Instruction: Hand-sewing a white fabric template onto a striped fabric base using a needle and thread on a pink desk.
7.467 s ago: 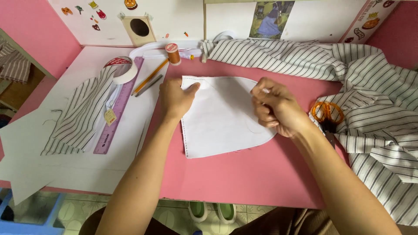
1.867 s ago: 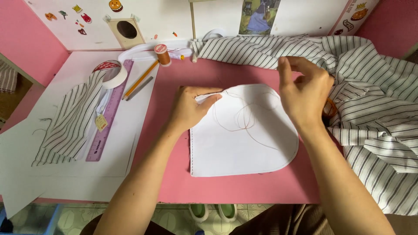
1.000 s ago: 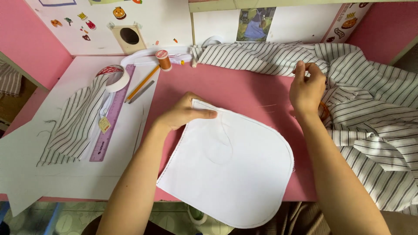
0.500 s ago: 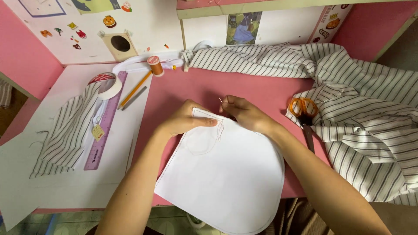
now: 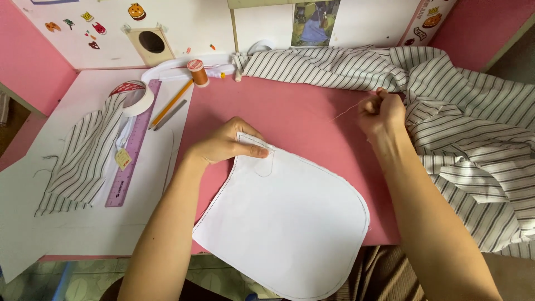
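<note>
Hands at work on a pink surface (image 5: 312,111), seen from above. White fabric piece (image 5: 290,217), rounded at its lower right edge and stitched along its border, lies flat at the middle of the surface and hangs over the near edge. Left hand (image 5: 225,146) rests on its upper left corner, thumb and fingers pinched closed on that corner. Right hand (image 5: 382,111) is raised up and to the right of the fabric, well apart from it, fingertips pinched shut on a thin thread (image 5: 348,111) that runs down and left toward the pinned corner. So the fabric lies down-left of the right hand, and the left hand is the nearer one. Both forearms reach in from the bottom edge. Striped cloth (image 5: 473,145) is heaped at right; purple ruler (image 5: 134,145), pencil (image 5: 171,103), tape roll (image 5: 134,96) and thread spool (image 5: 198,72) sit at left.
</note>
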